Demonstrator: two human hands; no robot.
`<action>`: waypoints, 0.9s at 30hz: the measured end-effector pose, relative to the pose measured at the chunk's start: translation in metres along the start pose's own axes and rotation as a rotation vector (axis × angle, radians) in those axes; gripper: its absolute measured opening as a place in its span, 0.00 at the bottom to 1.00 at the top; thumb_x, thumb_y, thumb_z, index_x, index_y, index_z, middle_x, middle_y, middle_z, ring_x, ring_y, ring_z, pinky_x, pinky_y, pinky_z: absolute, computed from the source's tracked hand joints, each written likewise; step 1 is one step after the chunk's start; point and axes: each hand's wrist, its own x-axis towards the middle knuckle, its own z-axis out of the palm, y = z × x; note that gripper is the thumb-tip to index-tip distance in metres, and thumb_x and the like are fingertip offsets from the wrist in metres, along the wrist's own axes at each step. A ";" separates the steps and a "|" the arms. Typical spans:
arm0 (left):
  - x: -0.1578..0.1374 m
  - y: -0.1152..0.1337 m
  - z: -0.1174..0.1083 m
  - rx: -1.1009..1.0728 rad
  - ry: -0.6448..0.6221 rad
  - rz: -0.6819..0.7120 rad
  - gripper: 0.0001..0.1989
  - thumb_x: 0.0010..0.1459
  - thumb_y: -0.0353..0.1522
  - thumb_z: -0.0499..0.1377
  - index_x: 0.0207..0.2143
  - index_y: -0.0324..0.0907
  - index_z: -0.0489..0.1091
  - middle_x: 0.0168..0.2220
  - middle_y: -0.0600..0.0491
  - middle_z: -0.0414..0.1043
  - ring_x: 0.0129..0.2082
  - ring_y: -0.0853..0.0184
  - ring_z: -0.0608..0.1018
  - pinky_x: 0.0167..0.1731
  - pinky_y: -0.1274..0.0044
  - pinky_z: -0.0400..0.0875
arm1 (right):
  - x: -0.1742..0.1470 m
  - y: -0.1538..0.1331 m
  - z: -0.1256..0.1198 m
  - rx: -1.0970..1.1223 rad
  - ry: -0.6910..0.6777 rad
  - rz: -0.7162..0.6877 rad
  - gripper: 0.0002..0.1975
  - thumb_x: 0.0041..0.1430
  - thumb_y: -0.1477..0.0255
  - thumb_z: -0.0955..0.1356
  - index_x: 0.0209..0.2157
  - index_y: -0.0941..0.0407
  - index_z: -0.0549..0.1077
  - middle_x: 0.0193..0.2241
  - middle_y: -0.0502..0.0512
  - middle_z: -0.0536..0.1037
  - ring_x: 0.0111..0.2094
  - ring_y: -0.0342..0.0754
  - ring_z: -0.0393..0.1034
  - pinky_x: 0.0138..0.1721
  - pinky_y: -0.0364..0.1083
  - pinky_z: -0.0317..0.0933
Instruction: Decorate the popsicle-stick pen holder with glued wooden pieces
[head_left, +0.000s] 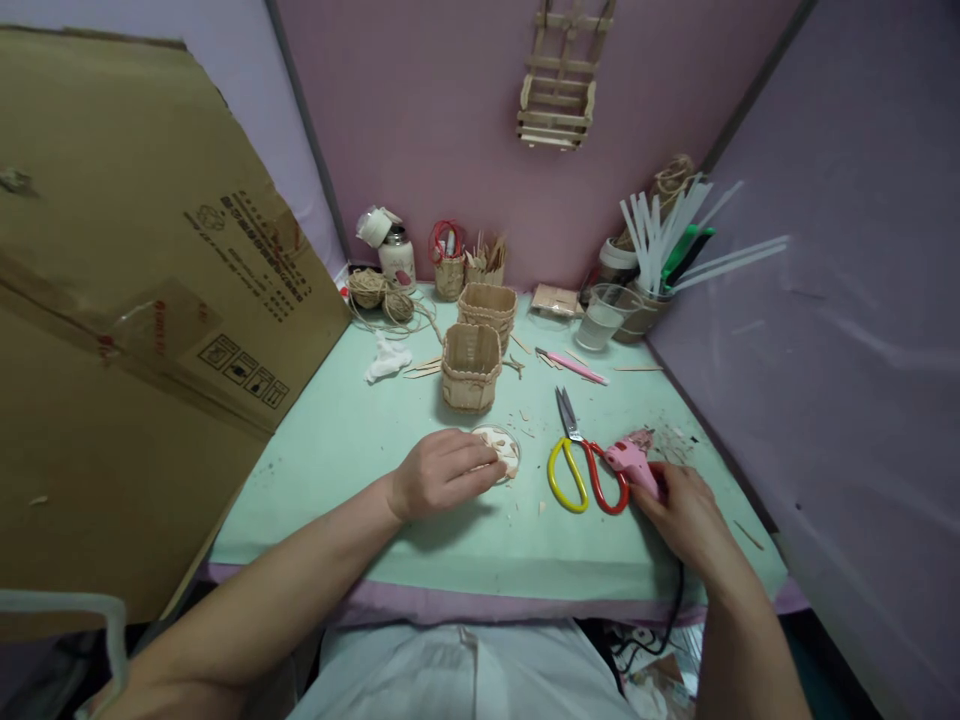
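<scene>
My left hand [448, 470] rests over a small round dish [515, 447] that holds little pale wooden pieces. Its fingers are pressed together with the tips in the dish, and whatever they pinch is hidden. My right hand [679, 505] is closed around the handle of a pink hot glue gun [632, 462], whose nozzle points up and away at the table's right side. Scissors [571, 425] with one yellow and one red handle lie between the hands, blades pointing away. Beyond the dish stand two woven-edged wooden baskets, the nearer basket [470, 385] in front of the farther basket [491, 300].
A big cardboard box [135, 330] borders the left. Along the back are twine balls [367, 288], a bottle [398, 262], a plastic cup [600, 325] and a pot of white glue sticks [660, 240]. A pink pen-like tool [574, 367] and wood scraps lie mid-table.
</scene>
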 end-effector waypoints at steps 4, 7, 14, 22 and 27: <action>0.000 0.000 0.000 -0.005 0.010 0.002 0.06 0.58 0.25 0.57 0.39 0.35 0.71 0.32 0.46 0.77 0.33 0.65 0.78 0.29 0.75 0.71 | -0.011 -0.012 -0.017 0.262 0.035 0.121 0.19 0.49 0.58 0.63 0.34 0.58 0.73 0.31 0.62 0.76 0.32 0.56 0.69 0.35 0.52 0.63; 0.001 0.001 0.001 -0.014 0.006 0.004 0.05 0.57 0.25 0.58 0.38 0.34 0.71 0.31 0.46 0.78 0.32 0.64 0.78 0.28 0.75 0.70 | -0.027 -0.025 -0.026 0.670 -0.002 0.207 0.17 0.51 0.59 0.64 0.36 0.56 0.74 0.34 0.59 0.78 0.34 0.54 0.71 0.35 0.49 0.65; 0.001 0.002 0.002 -0.025 0.001 0.021 0.05 0.58 0.25 0.57 0.38 0.35 0.71 0.32 0.47 0.78 0.32 0.65 0.78 0.29 0.75 0.71 | -0.052 -0.054 -0.041 0.917 -0.367 0.107 0.21 0.56 0.54 0.65 0.34 0.57 0.78 0.28 0.56 0.78 0.28 0.48 0.68 0.28 0.45 0.63; -0.001 0.002 0.002 -0.011 -0.008 0.032 0.06 0.57 0.25 0.59 0.39 0.37 0.71 0.33 0.48 0.78 0.33 0.66 0.78 0.30 0.75 0.72 | -0.047 -0.082 -0.069 0.675 -0.432 0.038 0.25 0.53 0.46 0.64 0.31 0.55 0.77 0.25 0.56 0.78 0.25 0.48 0.68 0.24 0.42 0.64; -0.002 0.003 0.003 -0.001 -0.014 0.027 0.06 0.57 0.26 0.59 0.39 0.39 0.71 0.32 0.49 0.78 0.33 0.66 0.79 0.30 0.76 0.72 | -0.042 -0.096 -0.075 0.606 -0.425 -0.006 0.26 0.53 0.45 0.63 0.25 0.54 0.74 0.21 0.54 0.74 0.23 0.47 0.66 0.23 0.43 0.63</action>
